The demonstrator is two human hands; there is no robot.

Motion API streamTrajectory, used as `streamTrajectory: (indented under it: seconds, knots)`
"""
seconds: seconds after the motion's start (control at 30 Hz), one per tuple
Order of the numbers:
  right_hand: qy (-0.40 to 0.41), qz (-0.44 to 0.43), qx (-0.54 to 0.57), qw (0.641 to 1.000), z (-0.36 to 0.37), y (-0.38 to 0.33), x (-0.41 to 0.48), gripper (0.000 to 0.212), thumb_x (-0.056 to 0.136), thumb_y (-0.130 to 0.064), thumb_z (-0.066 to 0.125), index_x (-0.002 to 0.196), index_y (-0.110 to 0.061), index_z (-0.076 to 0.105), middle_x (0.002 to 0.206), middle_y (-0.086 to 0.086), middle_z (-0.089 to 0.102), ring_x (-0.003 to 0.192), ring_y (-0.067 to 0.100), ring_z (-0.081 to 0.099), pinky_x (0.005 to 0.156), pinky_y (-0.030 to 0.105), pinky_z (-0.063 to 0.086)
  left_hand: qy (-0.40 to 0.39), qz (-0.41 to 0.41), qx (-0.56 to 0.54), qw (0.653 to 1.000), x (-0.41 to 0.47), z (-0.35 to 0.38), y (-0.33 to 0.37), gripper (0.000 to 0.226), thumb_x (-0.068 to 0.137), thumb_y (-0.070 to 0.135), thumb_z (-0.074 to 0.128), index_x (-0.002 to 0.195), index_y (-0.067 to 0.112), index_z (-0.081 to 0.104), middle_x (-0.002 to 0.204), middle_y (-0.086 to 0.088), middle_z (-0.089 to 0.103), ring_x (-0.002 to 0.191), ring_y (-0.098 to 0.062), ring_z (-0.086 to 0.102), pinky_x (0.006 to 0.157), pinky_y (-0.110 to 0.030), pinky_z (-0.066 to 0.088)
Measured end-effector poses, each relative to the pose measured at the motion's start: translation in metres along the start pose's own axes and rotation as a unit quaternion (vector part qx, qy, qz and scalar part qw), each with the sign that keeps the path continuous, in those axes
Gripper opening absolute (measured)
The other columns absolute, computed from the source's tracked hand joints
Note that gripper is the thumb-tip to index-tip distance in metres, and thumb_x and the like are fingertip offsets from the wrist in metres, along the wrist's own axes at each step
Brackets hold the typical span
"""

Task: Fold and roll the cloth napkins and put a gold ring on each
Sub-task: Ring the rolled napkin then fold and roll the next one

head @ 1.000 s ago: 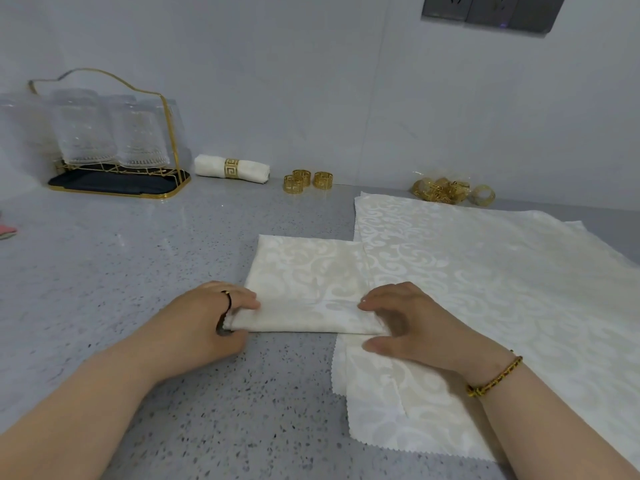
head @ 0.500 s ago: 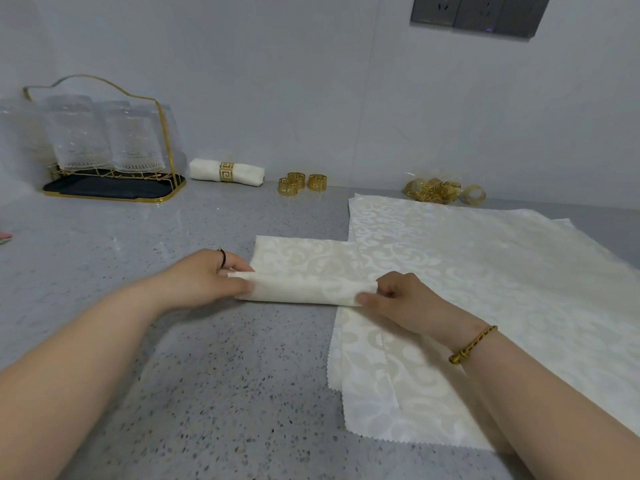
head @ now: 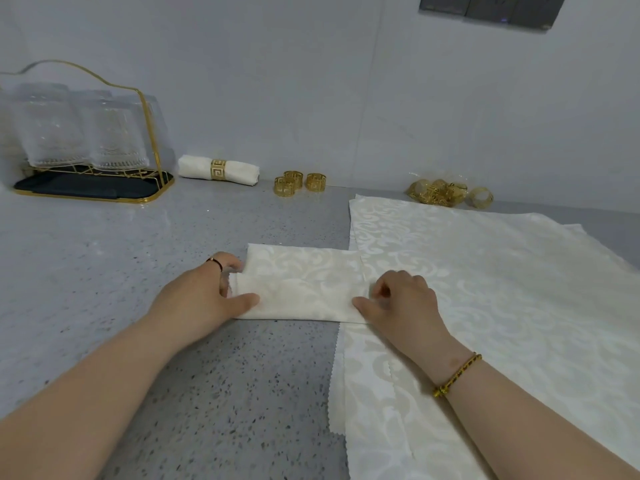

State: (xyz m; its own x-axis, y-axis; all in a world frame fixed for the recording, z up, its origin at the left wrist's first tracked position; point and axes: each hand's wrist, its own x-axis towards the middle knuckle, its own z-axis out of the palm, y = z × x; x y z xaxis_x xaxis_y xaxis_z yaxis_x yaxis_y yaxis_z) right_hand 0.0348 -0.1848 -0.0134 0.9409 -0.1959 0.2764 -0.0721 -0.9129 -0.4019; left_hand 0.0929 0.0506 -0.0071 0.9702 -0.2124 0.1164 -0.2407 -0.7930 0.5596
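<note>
cream napkin (head: 301, 292) gripped: left hand (head: 197, 303), right hand (head: 405, 303)

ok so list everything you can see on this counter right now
folded napkin: 1, cream, centre of the counter, partly rolled
flat napkins: at least 2 stacked, cream, right side
ringed napkin roll: 1, cream with a gold ring, back by the wall
loose rings: 3, gold, back centre
wrapped rings: count unclear, gold, back right, one more beside them
glass rack: 1, gold wire on a dark tray, back left, holding clear glasses
counter: 1, speckled grey
wall sockets: grey, top right, partly cut off
left hand: grips the folded napkin's left end
right hand: grips its right end
</note>
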Motion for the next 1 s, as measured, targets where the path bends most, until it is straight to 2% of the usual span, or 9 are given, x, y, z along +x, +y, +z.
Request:
streamTrajectory:
  seconds: [0.07, 0.17, 0.23, 0.3, 0.4, 0.5, 0.6, 0.87, 1.0]
  knots:
    - [0.044, -0.058, 0.015, 0.997, 0.003, 0.002, 0.0, 0.023, 0.079, -0.026, 0.067, 0.095, -0.013, 0.057, 0.094, -0.003, 0.047, 0.092, 0.015, 0.038, 0.079, 0.023, 0.025, 0.03, 0.048, 0.02, 0.998, -0.001, 0.0, 0.0, 0.045, 0.079, 0.032, 0.067, 0.118, 0.026, 0.044, 0.095, 0.012, 0.045, 0.085, -0.007, 0.044, 0.072, -0.022, 0.036]
    - [0.071, -0.189, 0.034, 0.979, 0.005, 0.003, 0.002, 0.017, 0.064, -0.009, 0.064, 0.081, -0.009, 0.065, 0.086, 0.003, 0.064, 0.086, 0.022, 0.056, 0.076, 0.031, 0.038, 0.063, 0.164, 0.049, 0.983, -0.002, -0.002, -0.001, 0.034, 0.083, 0.026, 0.064, 0.116, 0.023, 0.057, 0.117, 0.014, 0.043, 0.106, -0.004, 0.037, 0.091, -0.015, 0.023]
    - [0.032, -0.221, 0.054, 0.973, 0.002, 0.005, -0.001, 0.017, 0.068, -0.017, 0.059, 0.081, -0.011, 0.068, 0.086, 0.001, 0.068, 0.086, 0.019, 0.059, 0.076, 0.032, 0.044, 0.02, 0.207, 0.064, 0.976, -0.001, -0.002, -0.004, 0.042, 0.079, 0.046, 0.051, 0.116, 0.028, 0.058, 0.117, 0.022, 0.042, 0.115, -0.004, 0.038, 0.091, -0.003, 0.017]
    - [-0.019, -0.207, 0.074, 0.975, -0.003, 0.007, -0.002, 0.04, 0.071, -0.037, 0.051, 0.096, -0.011, 0.069, 0.101, 0.001, 0.067, 0.097, 0.015, 0.054, 0.088, 0.027, 0.037, -0.037, 0.205, 0.059, 0.976, -0.002, -0.004, -0.006, 0.069, 0.06, 0.067, 0.032, 0.121, 0.038, 0.049, 0.115, 0.03, 0.033, 0.114, 0.006, 0.031, 0.086, 0.007, 0.013]
    - [-0.071, -0.201, 0.061, 0.975, -0.004, 0.012, -0.002, 0.053, 0.074, -0.042, 0.059, 0.12, -0.014, 0.058, 0.126, -0.002, 0.055, 0.117, 0.011, 0.043, 0.099, 0.015, 0.024, -0.063, 0.191, 0.076, 0.977, 0.001, -0.003, -0.012, 0.092, 0.044, 0.07, 0.025, 0.129, 0.038, 0.039, 0.119, 0.029, 0.027, 0.115, 0.008, 0.027, 0.094, 0.0, 0.011]
    - [-0.059, -0.174, 0.077, 0.98, 0.0, 0.013, 0.002, 0.042, 0.082, -0.017, 0.064, 0.123, -0.015, 0.054, 0.128, -0.004, 0.052, 0.122, 0.012, 0.043, 0.096, 0.006, 0.021, -0.048, 0.18, 0.072, 0.98, 0.005, 0.002, -0.013, 0.071, 0.068, 0.052, 0.045, 0.135, 0.029, 0.039, 0.132, 0.017, 0.039, 0.121, -0.001, 0.034, 0.094, -0.005, 0.017]
    - [-0.045, -0.137, 0.091, 0.985, 0.003, 0.009, 0.003, 0.035, 0.083, -0.01, 0.061, 0.118, -0.012, 0.058, 0.12, -0.001, 0.059, 0.116, 0.017, 0.049, 0.095, 0.013, 0.029, -0.03, 0.159, 0.084, 0.983, 0.004, 0.004, -0.007, 0.054, 0.087, 0.022, 0.053, 0.137, 0.03, 0.035, 0.14, 0.005, 0.039, 0.124, -0.009, 0.037, 0.094, -0.01, 0.025]
    - [-0.093, -0.102, 0.079, 0.987, -0.01, -0.003, -0.015, 0.031, 0.084, -0.006, 0.052, 0.114, -0.013, 0.058, 0.109, 0.004, 0.062, 0.107, 0.018, 0.051, 0.08, 0.016, 0.034, -0.049, 0.134, 0.106, 0.984, -0.023, -0.009, -0.001, 0.047, 0.089, 0.024, 0.052, 0.134, 0.032, 0.04, 0.125, 0.002, 0.053, 0.112, -0.011, 0.048, 0.079, -0.011, 0.032]
    - [-0.149, -0.123, 0.1, 0.976, -0.027, -0.007, -0.04, 0.027, 0.086, -0.008, 0.052, 0.11, -0.017, 0.061, 0.098, -0.007, 0.063, 0.085, 0.002, 0.054, 0.074, 0.008, 0.039, -0.107, 0.132, 0.082, 0.982, -0.054, -0.025, -0.01, 0.04, 0.085, 0.03, 0.058, 0.124, 0.037, 0.048, 0.116, 0.015, 0.057, 0.103, -0.001, 0.051, 0.077, -0.005, 0.033]
